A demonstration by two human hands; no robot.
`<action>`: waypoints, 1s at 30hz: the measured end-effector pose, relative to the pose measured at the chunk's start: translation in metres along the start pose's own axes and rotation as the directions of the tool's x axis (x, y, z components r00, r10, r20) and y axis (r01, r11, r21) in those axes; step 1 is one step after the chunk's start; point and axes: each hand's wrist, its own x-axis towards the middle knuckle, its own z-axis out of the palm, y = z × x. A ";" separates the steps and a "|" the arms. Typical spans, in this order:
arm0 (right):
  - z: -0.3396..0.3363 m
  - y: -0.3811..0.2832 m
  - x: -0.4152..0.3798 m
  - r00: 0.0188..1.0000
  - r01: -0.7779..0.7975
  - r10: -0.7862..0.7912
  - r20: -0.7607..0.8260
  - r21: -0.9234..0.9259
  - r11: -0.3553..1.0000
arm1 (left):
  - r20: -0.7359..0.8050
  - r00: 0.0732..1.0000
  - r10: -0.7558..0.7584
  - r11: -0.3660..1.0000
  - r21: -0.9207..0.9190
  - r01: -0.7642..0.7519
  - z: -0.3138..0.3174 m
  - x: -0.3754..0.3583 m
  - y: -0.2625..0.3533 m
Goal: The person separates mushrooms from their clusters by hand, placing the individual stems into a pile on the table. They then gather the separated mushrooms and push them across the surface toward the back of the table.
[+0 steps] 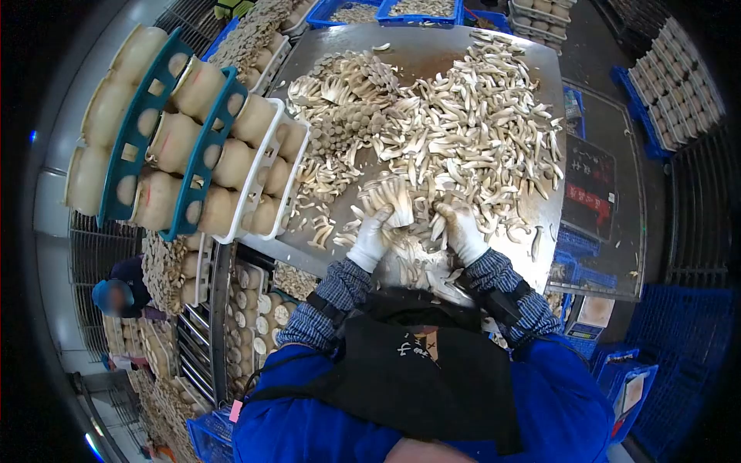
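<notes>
My left hand (pixel 370 241), in a white glove, is closed around the side of a cluster of mushrooms (pixel 395 199) with pale stems and brownish caps. My right hand (pixel 465 235), gloved in white with stained fingers, pinches a small mushroom (pixel 438 227) just right of the cluster. Between my wrists, more loose mushrooms (pixel 417 266) lie close to my apron. Ahead of both hands a large heap of separated mushrooms (pixel 478 123) covers the metal table (pixel 545 77). Uncut clumps of mushrooms (pixel 347 81) lie at the back left of the heap.
To the left stand stacked cultivation bottles (pixel 177 143) in green and white trays, rising beside the table edge. Blue crates (pixel 421 17) of mushrooms line the far edge. At the right are a dark board (pixel 590 189) and blue baskets (pixel 579 274). A person in a blue cap (pixel 108 297) is at far left.
</notes>
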 end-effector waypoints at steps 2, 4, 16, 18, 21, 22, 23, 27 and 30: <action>0.011 -0.021 -0.011 0.997 -0.045 0.043 0.061 0.038 0.998 | 0.041 0.999 0.014 1.000 0.013 -0.015 0.032 -0.011 0.013; 0.024 -0.026 -0.013 0.968 -0.053 0.050 0.244 0.004 0.999 | 0.099 0.994 -0.045 0.964 0.264 0.018 0.026 -0.005 0.008; 0.044 0.009 -0.001 0.768 0.599 -0.638 -0.058 -0.288 0.747 | -0.220 0.960 0.172 0.970 0.210 -0.126 0.020 0.009 -0.015; 0.031 0.001 -0.008 0.848 0.465 -0.525 -0.069 -0.377 0.801 | -0.173 0.984 0.047 0.999 0.005 -0.047 0.012 0.010 -0.010; 0.027 -0.031 -0.021 0.997 0.013 0.001 -0.084 0.170 0.985 | -0.060 0.992 -0.109 0.971 -0.219 0.093 0.014 0.003 0.001; 0.022 -0.030 -0.019 0.997 0.040 -0.033 -0.069 0.105 0.994 | -0.095 0.995 -0.001 0.996 -0.091 -0.007 0.025 -0.001 0.003; 0.020 -0.029 -0.016 0.996 0.067 -0.065 -0.053 0.041 0.997 | -0.117 0.987 0.108 0.994 0.041 -0.104 0.030 -0.004 0.002; 0.021 -0.002 0.004 0.975 0.220 -0.187 0.122 -0.381 0.898 | -0.020 0.994 0.105 0.907 0.411 -0.087 0.019 0.003 -0.015; 0.022 0.001 0.009 0.921 0.386 -0.371 0.122 -0.141 0.912 | -0.067 0.998 -0.021 0.995 0.091 0.027 0.019 0.003 -0.006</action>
